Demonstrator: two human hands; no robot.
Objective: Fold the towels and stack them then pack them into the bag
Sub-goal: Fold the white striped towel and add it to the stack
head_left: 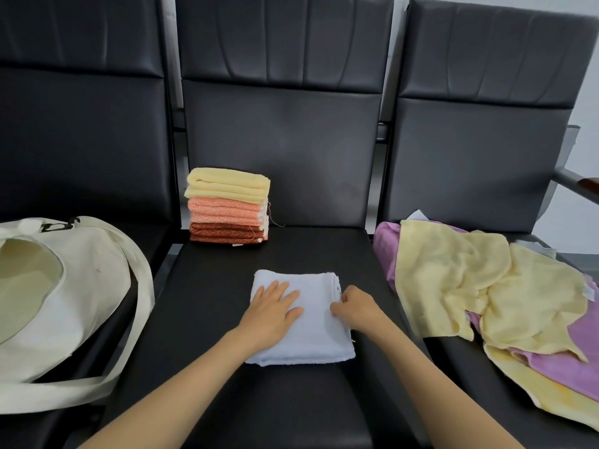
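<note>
A folded white towel (319, 338) lies on the middle seat (207, 303). My left hand (270, 311) rests flat on its left half, fingers spread. My right hand (355, 307) pinches the towel's right edge with curled fingers. Behind it, at the seat's back left, stands a stack of folded towels (228, 205): yellow on top, pink in the middle, rust-brown at the bottom. A cream canvas bag (64, 296) lies open on the left seat, its strap trailing toward me. Unfolded yellow towels (479, 286) and purple towels (580, 348) lie in a heap on the right seat.
Three dark padded seats stand in a row with tall backrests (282, 140). A metal armrest (580, 183) juts out at the far right. Narrow gaps separate the seats.
</note>
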